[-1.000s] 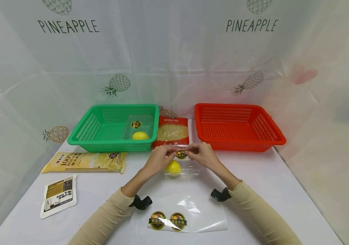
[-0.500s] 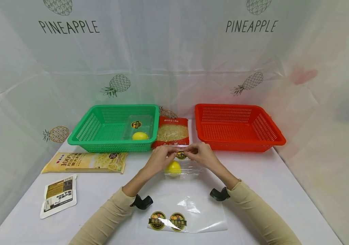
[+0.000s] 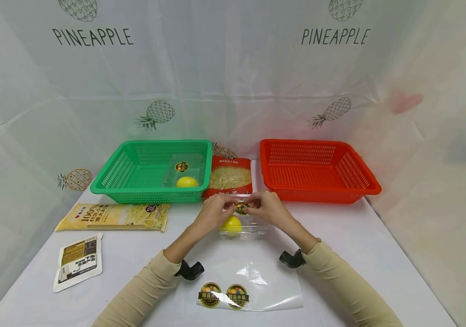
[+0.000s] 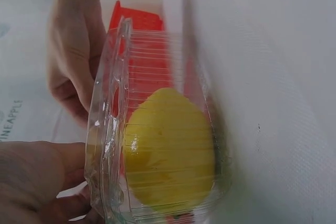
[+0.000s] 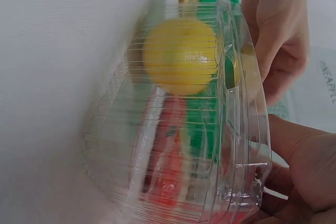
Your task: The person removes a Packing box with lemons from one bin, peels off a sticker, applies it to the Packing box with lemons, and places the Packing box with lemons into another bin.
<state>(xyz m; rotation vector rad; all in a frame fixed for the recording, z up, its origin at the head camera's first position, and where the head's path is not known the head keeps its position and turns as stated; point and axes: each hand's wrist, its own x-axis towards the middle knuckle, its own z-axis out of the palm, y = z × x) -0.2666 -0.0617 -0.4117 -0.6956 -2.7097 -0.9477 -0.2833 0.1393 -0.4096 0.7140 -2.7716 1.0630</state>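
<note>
A clear plastic clamshell box (image 3: 253, 230) with a yellow lemon (image 3: 231, 224) inside sits on the table in front of me, its lid down. Above the lid, my left hand (image 3: 211, 213) pinches the left edge of a round black-and-gold sticker (image 3: 241, 208), and my right hand (image 3: 271, 210) pinches its right edge. Both thumbs point inward, close over the plastic. In the left wrist view the lemon (image 4: 168, 150) shows through the ribbed wall. The right wrist view has the box (image 5: 157, 150) below both hands; the sticker is hidden there.
Nearer me lies a glossy sticker sheet (image 3: 271, 290) with two more stickers. Behind stand a green basket (image 3: 155, 195), holding a boxed lemon (image 3: 186, 181), and a red basket (image 3: 318, 194). Between them is a red pasta bag (image 3: 229, 177). A yellow bag (image 3: 112, 217) and white pouch (image 3: 79, 262) lie left.
The sticker between my fingertips has shifted slightly downward and tilted, and my right fingertips have moved a little left. The box and everything else stay where they were.
</note>
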